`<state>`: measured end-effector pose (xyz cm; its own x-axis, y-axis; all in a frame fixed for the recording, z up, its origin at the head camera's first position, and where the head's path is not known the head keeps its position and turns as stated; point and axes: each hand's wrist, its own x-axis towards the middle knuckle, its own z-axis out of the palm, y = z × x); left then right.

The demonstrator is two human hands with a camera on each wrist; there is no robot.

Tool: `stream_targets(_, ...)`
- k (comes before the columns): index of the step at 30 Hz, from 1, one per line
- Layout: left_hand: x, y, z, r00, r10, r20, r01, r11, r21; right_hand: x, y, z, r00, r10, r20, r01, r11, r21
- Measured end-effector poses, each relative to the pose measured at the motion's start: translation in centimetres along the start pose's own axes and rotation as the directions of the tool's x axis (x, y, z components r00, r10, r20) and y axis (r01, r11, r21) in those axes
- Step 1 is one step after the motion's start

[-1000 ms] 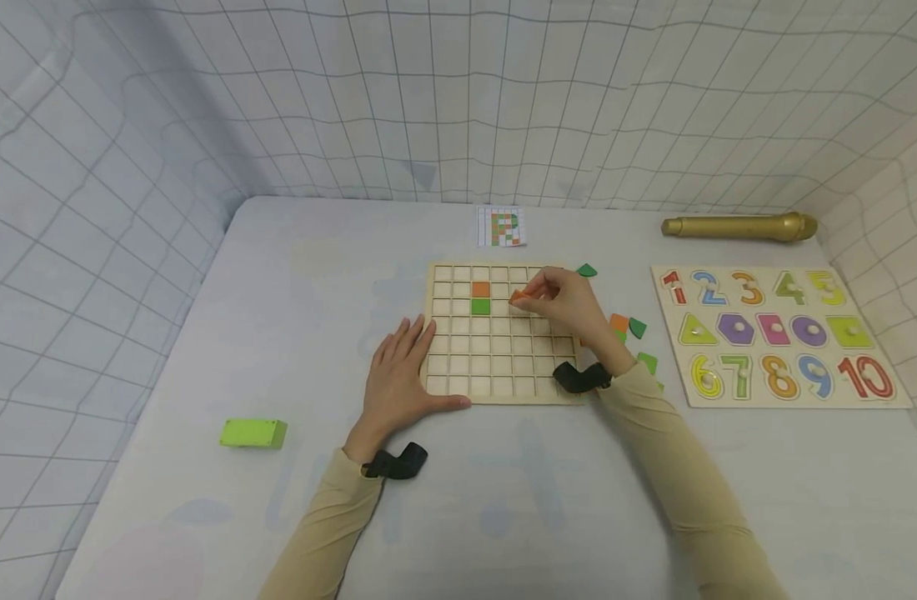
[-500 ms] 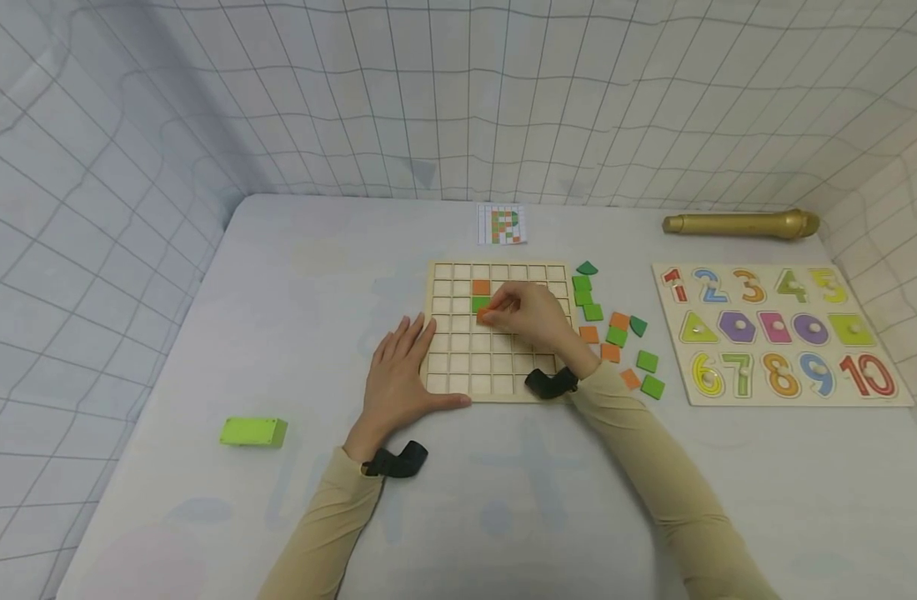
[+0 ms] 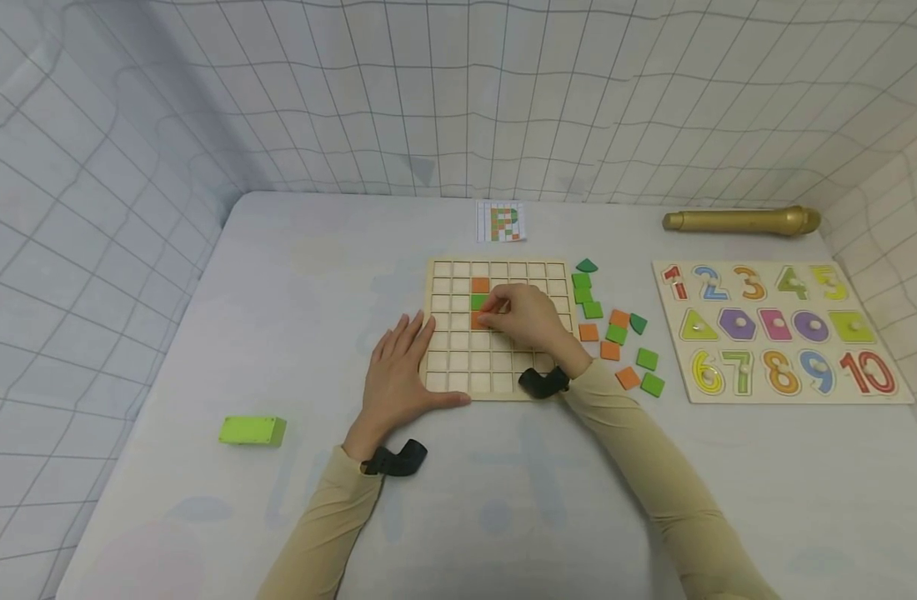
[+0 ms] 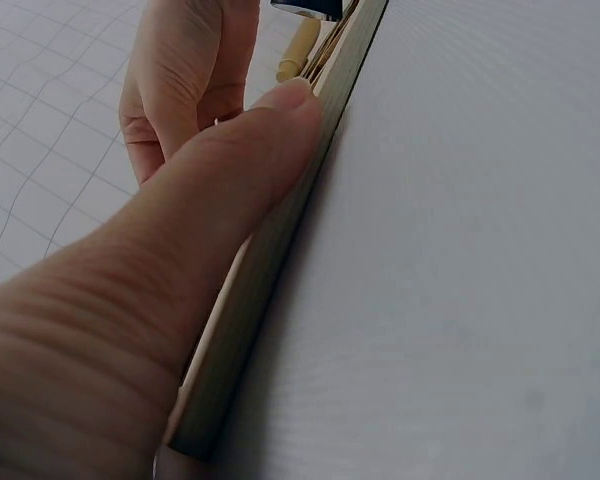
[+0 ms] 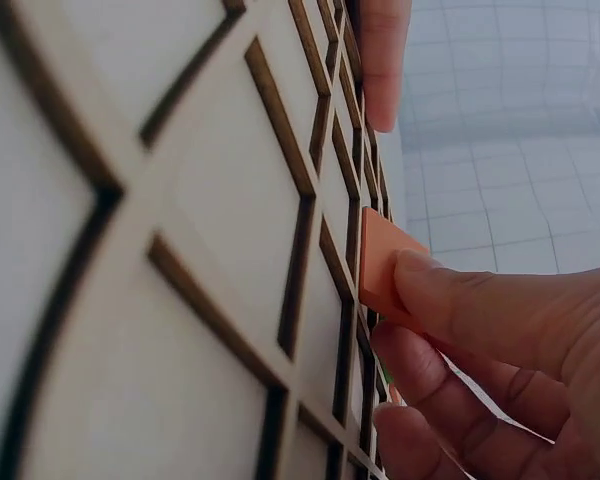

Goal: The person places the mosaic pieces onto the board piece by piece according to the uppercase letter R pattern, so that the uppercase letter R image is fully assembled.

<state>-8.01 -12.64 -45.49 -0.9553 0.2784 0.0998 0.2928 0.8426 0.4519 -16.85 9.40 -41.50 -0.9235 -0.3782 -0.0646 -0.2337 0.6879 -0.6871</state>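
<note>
A wooden grid board lies on the table before me. My right hand pinches an orange square tile between thumb and fingers over a cell of the grid. In the right wrist view that tile stands tilted, one edge at the grid bars. Just beyond it a green square tile and another orange tile sit in the same column. My left hand rests with spread, straight fingers at the board's left edge, its thumb along the near edge.
Loose green and orange tiles lie right of the board, with dark green quarter-round pieces. Farther right are a number puzzle board and a gold microphone. A pattern card lies behind the grid; a green block lies left.
My right hand has carried the orange tile leftward from the board's right half, then lowered it toward the cell below the green tile. The left hand has stayed in place.
</note>
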Motion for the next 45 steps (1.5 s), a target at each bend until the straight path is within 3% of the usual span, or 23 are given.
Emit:
stream_targets(22, 0.01, -0.16, 0.11, 1.000, 0.003, -0.007, -0.003, 1.000, 0.010, 0.04, -0.53, -0.08, 0.999, 0.052, 0.009, -0.051, 0.993, -0.108)
stream_targets(45, -0.01, -0.05, 0.06, 1.000, 0.009, -0.009, -0.009, 1.000, 0.004, -0.54, 0.21, -0.27, 0.998, -0.056, 0.003, 0.056, 0.994, -0.091)
